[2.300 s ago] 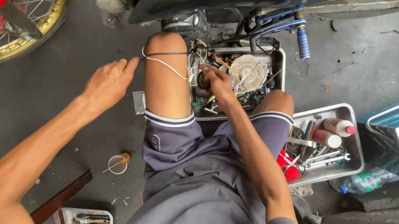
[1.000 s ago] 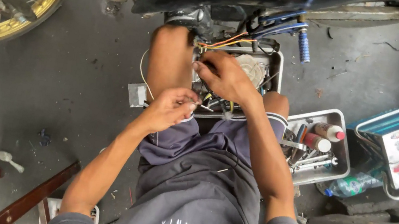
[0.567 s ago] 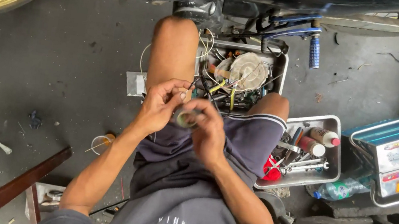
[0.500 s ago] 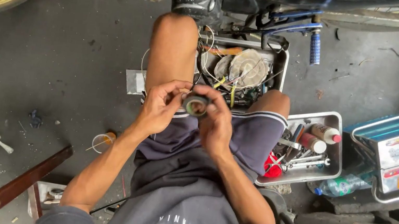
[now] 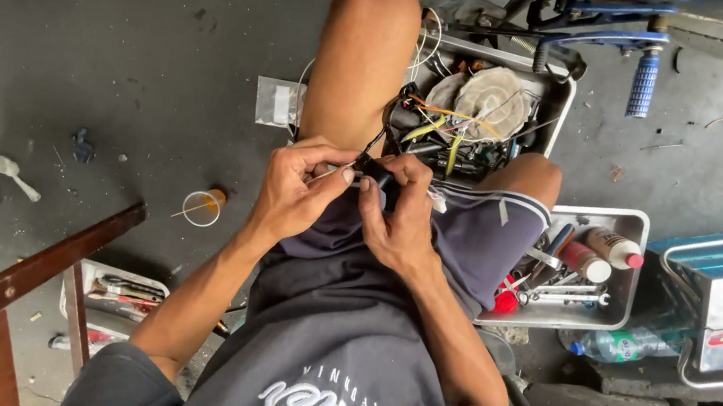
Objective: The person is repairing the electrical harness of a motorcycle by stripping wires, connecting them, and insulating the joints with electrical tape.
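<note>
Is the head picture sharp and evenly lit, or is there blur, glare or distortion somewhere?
Head view: soft, even daylight with only faint shadows; the left hand, right hand and small black part between them look sharp; mild glare on the metal tray rim; wide-lens bending shows toward the edges.

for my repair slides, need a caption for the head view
Both hands, left hand and right hand, pinch a small black part over the lap, beside a tray of wires.
</note>
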